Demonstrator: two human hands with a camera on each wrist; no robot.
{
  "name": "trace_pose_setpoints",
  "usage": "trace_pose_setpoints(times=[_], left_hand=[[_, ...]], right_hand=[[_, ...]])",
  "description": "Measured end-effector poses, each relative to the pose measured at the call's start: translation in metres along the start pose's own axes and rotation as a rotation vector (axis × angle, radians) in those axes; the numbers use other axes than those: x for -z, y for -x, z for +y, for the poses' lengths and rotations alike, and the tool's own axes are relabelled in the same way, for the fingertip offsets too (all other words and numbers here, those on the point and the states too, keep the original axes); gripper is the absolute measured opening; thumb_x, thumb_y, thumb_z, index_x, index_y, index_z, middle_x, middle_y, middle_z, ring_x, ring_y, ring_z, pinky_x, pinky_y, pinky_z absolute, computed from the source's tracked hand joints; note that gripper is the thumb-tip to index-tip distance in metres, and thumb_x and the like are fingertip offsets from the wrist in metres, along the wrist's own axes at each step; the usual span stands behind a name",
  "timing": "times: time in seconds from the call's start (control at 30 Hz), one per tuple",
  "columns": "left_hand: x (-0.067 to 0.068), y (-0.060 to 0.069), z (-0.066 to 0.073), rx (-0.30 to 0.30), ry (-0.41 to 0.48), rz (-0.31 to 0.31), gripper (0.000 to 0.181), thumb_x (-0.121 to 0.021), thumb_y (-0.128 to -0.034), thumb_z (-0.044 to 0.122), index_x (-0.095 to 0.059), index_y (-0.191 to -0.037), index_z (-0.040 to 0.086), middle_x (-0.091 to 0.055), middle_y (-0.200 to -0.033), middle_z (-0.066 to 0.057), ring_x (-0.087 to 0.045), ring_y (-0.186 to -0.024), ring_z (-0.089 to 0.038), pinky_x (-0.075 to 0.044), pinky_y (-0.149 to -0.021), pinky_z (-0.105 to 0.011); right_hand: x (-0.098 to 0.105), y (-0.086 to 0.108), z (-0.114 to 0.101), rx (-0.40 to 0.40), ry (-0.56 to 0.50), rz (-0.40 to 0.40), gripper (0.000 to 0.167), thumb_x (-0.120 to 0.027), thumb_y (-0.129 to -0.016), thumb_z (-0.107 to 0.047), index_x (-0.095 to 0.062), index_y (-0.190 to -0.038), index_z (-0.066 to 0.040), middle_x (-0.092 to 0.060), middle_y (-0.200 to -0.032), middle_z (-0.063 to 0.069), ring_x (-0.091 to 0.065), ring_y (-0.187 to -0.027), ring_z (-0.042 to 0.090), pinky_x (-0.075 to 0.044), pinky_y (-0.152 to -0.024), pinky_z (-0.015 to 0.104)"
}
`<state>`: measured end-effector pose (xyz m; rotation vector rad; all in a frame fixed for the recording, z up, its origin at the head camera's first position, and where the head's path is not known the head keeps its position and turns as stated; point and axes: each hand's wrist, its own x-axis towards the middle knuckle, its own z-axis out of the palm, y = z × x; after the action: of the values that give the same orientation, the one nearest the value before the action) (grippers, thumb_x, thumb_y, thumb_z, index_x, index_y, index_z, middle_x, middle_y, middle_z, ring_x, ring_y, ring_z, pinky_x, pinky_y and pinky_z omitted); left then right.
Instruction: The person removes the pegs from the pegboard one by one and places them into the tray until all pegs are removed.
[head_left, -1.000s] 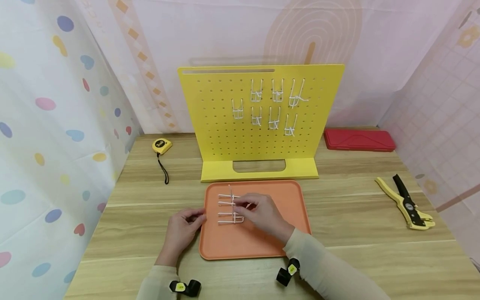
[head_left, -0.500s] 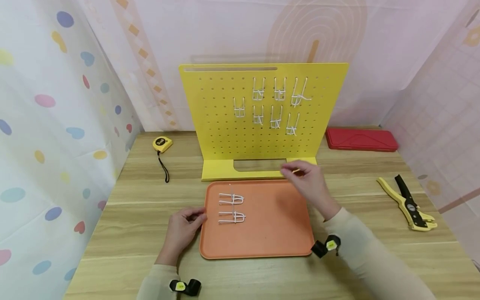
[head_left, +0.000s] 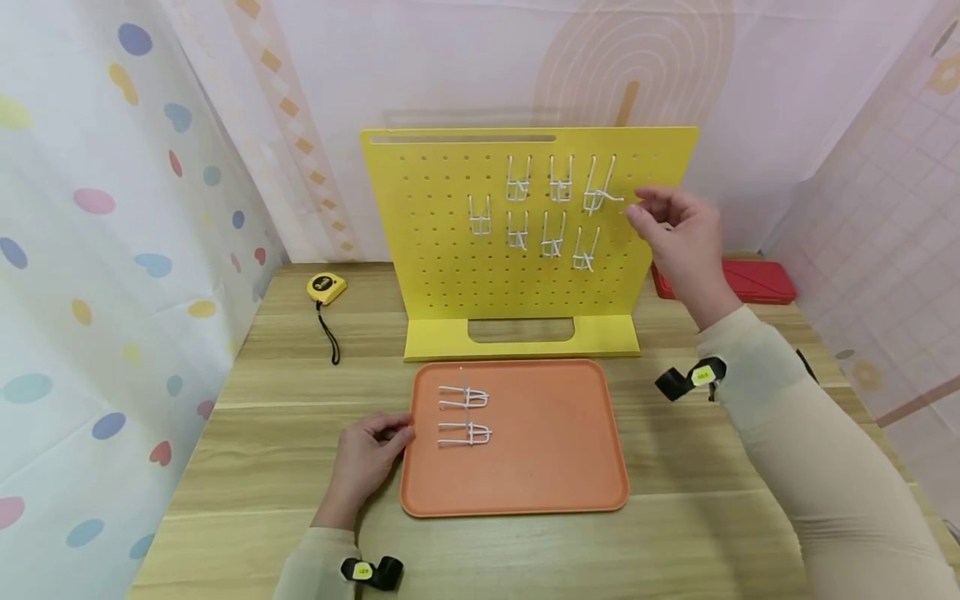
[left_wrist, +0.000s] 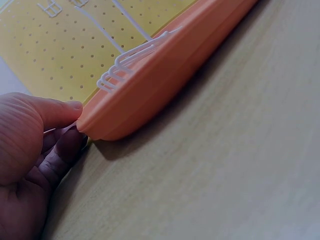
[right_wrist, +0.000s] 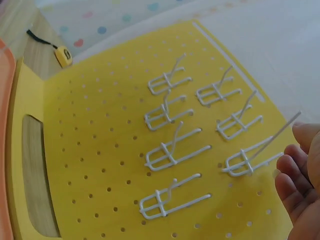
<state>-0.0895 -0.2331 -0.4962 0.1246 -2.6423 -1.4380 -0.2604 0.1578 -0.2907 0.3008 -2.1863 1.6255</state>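
On the orange tray (head_left: 547,467), my left hand (head_left: 365,462) pinches the left rim, thumb above and fingers below in the left wrist view. Two white wire hooks, one (head_left: 478,397) behind the other (head_left: 480,434), lie at the tray's left side. The yellow pegboard (head_left: 442,283) stands behind it, bearing several white hooks. My right hand (head_left: 684,242) is raised before its right edge, fingers loosely bent and nothing visible between them. Beside the fingertips is the upper right hook (head_left: 597,198); in the right wrist view its long prong (right_wrist: 280,135) points toward my thumb.
A yellow tape measure (head_left: 326,287) with a black strap lies left of the pegboard. The red case (head_left: 757,281) at the back right is partly behind my right hand. My right sleeve (head_left: 825,450) crosses the table's right side and covers most of a tool there.
My right hand has risen from the hooks on the tray, rightward and up to the pegboard's right side. The left hand has stayed at the tray's rim.
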Motion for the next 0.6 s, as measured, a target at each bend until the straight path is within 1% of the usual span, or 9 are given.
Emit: trace_pose_setpoints(times=[0.13,0.23,0.37,0.6], left_hand=[[-0.001,0.001,0.000,0.000,0.005,0.003,0.019,-0.075,-0.0842,0.009,-0.075,-0.103,0.007,-0.071,-0.093,-0.006,-0.063,-0.077,-0.012,-0.052,-0.064,-0.020],[-0.002,0.001,0.000,0.004,0.018,0.001,0.019,-0.075,-0.0840,0.009,-0.075,-0.103,0.006,-0.071,-0.093,-0.006,-0.063,-0.078,-0.012,-0.053,-0.065,-0.020],[-0.002,0.003,0.001,0.003,0.022,0.007,0.019,-0.075,-0.0841,0.009,-0.075,-0.103,0.006,-0.071,-0.093,-0.007,-0.062,-0.077,-0.012,-0.052,-0.064,-0.020],[-0.002,0.005,0.003,0.015,-0.002,0.008,0.018,-0.074,-0.0848,0.009,-0.075,-0.103,0.007,-0.070,-0.092,-0.005,-0.062,-0.076,-0.012,-0.051,-0.063,-0.021]], right_hand=[[-0.005,-0.010,-0.001,-0.016,0.089,-0.044,0.036,-0.073,-0.086,-0.020,-0.067,-0.120,-0.008,-0.065,-0.094,0.003,-0.057,-0.087,0.016,-0.048,-0.074,0.017],[-0.010,-0.013,0.000,0.001,0.116,-0.075,0.035,-0.072,-0.087,-0.019,-0.067,-0.120,-0.009,-0.065,-0.095,0.003,-0.057,-0.086,0.016,-0.049,-0.074,0.016],[-0.015,-0.014,-0.001,0.021,0.096,-0.095,0.031,-0.071,-0.088,-0.019,-0.069,-0.116,-0.007,-0.065,-0.094,0.002,-0.057,-0.085,0.016,-0.048,-0.073,0.017],[-0.018,-0.017,-0.003,-0.014,0.058,-0.090,0.030,-0.071,-0.087,-0.020,-0.071,-0.114,-0.007,-0.066,-0.095,0.003,-0.055,-0.084,0.015,-0.047,-0.072,0.017]])
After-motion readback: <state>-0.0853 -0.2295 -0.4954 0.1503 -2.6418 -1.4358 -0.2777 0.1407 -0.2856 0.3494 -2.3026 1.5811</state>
